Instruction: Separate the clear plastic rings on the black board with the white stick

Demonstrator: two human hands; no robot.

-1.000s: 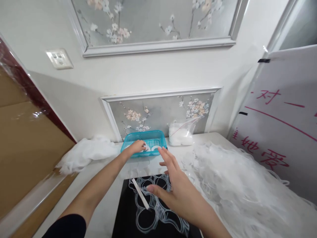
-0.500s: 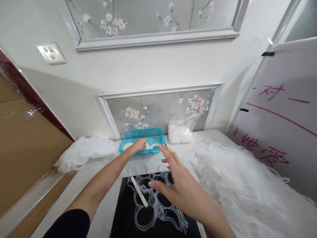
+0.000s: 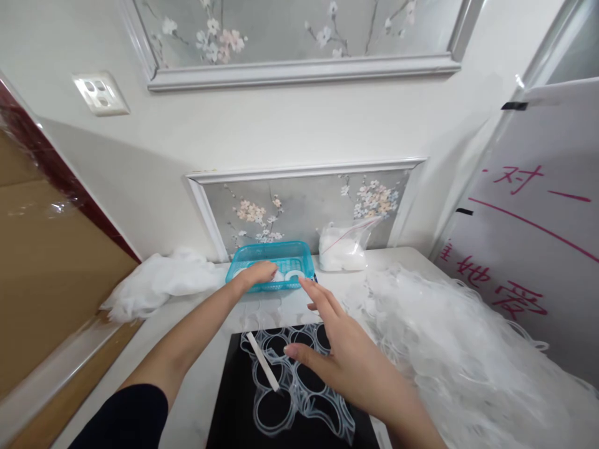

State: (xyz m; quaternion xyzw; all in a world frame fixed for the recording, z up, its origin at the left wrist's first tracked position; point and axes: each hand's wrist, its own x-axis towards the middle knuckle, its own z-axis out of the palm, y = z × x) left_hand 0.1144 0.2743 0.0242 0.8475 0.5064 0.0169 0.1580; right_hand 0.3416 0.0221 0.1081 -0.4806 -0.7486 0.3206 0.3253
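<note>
Reaching into the turquoise plastic basket (image 3: pixel 269 251), the left hand (image 3: pixel 260 273) is now hiding its fingertips, visible a second ago; can't tell its grip on the white curved pieces (image 3: pixel 294 273) inside. Work is staying there: the right hand (image 3: pixel 344 349) is hovering, fingers apart, empty, over clear ring-cut plastic film (image 3: pixel 291 374).

White wall plate (image 3: pixel 101 93), floral panels (image 3: pixel 281 34)
</note>
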